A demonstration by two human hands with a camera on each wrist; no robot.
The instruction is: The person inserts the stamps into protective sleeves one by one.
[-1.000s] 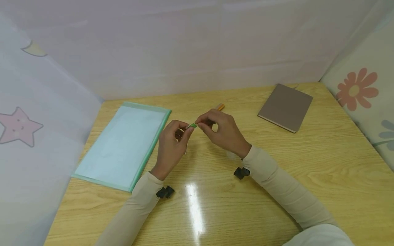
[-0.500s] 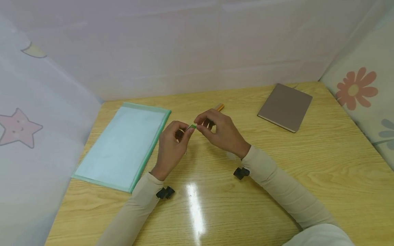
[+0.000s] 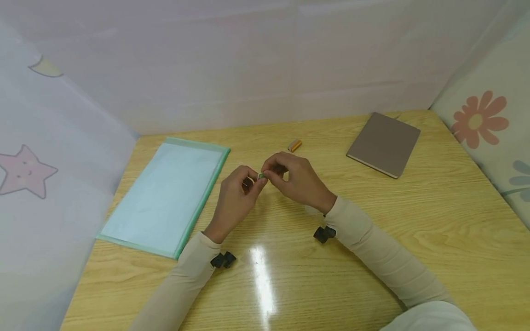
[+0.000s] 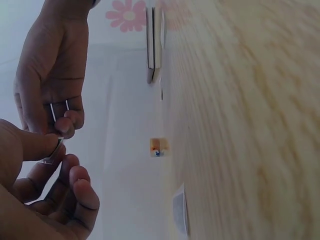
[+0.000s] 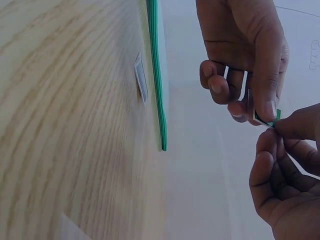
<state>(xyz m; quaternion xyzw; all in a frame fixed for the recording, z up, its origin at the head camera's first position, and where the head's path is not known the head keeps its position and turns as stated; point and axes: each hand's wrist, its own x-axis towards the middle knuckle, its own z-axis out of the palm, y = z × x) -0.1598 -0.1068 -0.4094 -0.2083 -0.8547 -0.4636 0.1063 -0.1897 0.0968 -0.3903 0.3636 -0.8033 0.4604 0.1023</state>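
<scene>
Item in hand: one small green-edged tab (image 3: 261, 175), flat and thin, possibly a label or sticker; its exact kind is too small to tell. You hold it in the air above the middle of the bench (image 3: 372, 220), clear of the surface.

Left hand (image 3: 236, 200): thumb and forefinger pinch one end of the tab, the other fingers loosely curled beneath. In the right wrist view the green edge (image 5: 267, 120) shows just at the tip of that pinch.

Right hand (image 3: 296, 181): fingertips pinch the other end of the tab, meeting your left fingertips. The left wrist view shows a thin pale sliver (image 4: 55, 150) caught between the two pinches.

Progress, as a judgement: you have the tab picked up and gripped at both ends, and the fine fingertip work on it looks under way, not finished. Whether it is being peeled, folded or pulled apart cannot be told. It is not yet set on anything.

Also on the bench:
- green-bordered clear folder (image 3: 165, 195), lying flat to your left, untouched;
- brown notebook (image 3: 384, 143), closed, far right, well apart from your hands;
- small orange cylinder (image 3: 294, 145), lying just beyond your right hand;
- small white slip (image 5: 141, 77), flat beside the folder's edge.
</scene>
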